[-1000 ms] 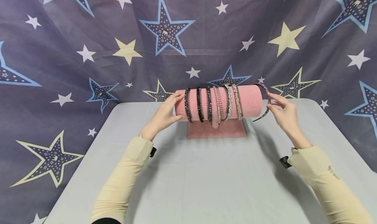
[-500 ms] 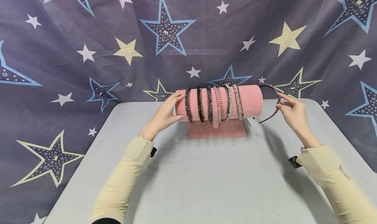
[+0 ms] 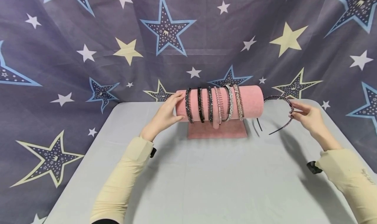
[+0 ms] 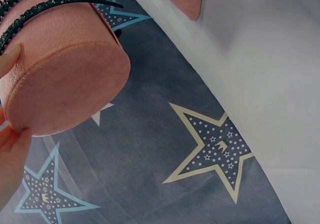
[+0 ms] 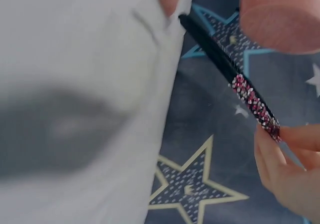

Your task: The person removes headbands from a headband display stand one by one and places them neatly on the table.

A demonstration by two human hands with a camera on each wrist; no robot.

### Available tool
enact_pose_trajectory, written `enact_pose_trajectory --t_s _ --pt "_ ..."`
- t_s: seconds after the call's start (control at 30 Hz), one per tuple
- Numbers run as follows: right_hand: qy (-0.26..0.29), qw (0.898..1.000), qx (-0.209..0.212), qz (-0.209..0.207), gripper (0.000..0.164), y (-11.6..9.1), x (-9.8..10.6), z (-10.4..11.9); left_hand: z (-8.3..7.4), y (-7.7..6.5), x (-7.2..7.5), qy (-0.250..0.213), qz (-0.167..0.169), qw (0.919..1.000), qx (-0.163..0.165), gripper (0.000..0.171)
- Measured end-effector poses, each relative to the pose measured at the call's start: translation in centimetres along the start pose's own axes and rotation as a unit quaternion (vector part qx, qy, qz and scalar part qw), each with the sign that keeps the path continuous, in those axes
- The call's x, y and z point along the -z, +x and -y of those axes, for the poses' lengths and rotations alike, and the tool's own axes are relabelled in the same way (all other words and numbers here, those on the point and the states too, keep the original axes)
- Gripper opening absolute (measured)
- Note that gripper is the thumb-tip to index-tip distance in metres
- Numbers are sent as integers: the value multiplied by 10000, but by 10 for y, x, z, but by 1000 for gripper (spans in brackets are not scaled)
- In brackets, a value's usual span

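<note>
We see the right hand [image 3: 309, 117] pinching a beaded headband [image 5: 254, 102] between thumb and fingers at the side of its curve, the grip closed on it. The headband is off the pink roll [image 3: 253, 101], just beside its right end and above the table [image 3: 229, 184]; its two tips point down toward us, and in the head view the roll's end hides part of it. The wrist view shows us pink, white and dark beads along its outer face. The left hand [image 3: 163, 116] grips the roll's other end, fingers over the top and thumb lower down. Around the roll we count six more headbands: three black ones [image 3: 187, 104] nearest the left hand, then a pale pink one [image 3: 217, 104], a silver one [image 3: 230, 103] and a champagne one [image 3: 237, 103]. Under the roll sits a pink base [image 3: 217, 130], resting on the table, and behind everything we see a star-printed cloth [image 3: 206, 37].
</note>
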State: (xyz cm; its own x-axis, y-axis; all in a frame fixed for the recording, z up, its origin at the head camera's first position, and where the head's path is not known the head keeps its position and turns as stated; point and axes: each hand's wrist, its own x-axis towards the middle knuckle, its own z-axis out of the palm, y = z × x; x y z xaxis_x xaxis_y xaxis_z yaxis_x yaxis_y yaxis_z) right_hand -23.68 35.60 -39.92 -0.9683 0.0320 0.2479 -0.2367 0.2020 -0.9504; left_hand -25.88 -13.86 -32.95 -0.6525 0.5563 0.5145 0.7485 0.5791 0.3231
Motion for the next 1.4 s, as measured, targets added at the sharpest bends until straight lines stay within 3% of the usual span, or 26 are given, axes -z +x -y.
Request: enact_pose_trajectory --t_s 0.03,0.1,0.13,0.17,0.2,0.33,0.37,0.43,0.57,0.77,1.0,1.4 --pt "233 9996 17 129 43 6 10 -20 0 0 0 -5 -8 10000 7 69" --pt "623 9975 -120 299 44 8 17 -29 -1 1 1 -15 -4 10000 42 69" --pt "471 9980 -207 373 45 9 19 -31 -1 1 1 -18 3 10000 60 69" --pt "813 9952 -230 489 43 10 23 -37 -1 1 1 -17 9 10000 72 69" --pt "827 9944 -317 581 44 7 21 -30 -1 1 2 -22 11 10000 79 69" --pt "1293 9850 -449 1046 43 8 28 -45 -1 1 2 -37 35 10000 73 69" --pt "1591 9788 -455 1204 43 8 29 -49 -1 1 2 -45 38 10000 74 69" --pt "1647 9764 -510 1299 42 7 27 -46 -1 1 2 -46 37 9999 81 69" --pt "1669 9735 -611 1437 41 -2 19 -27 -2 0 2 -46 33 9999 94 70" --pt "1231 9766 -901 1518 50 -11 10 -6 -1 0 2 -27 -1 10000 50 69" --pt "1163 9725 -1237 1596 51 -12 11 -9 -1 0 1 -45 -6 10000 20 69" --pt "662 9738 -1305 1742 50 -11 14 -22 -1 -2 0 -55 22 10000 60 70"
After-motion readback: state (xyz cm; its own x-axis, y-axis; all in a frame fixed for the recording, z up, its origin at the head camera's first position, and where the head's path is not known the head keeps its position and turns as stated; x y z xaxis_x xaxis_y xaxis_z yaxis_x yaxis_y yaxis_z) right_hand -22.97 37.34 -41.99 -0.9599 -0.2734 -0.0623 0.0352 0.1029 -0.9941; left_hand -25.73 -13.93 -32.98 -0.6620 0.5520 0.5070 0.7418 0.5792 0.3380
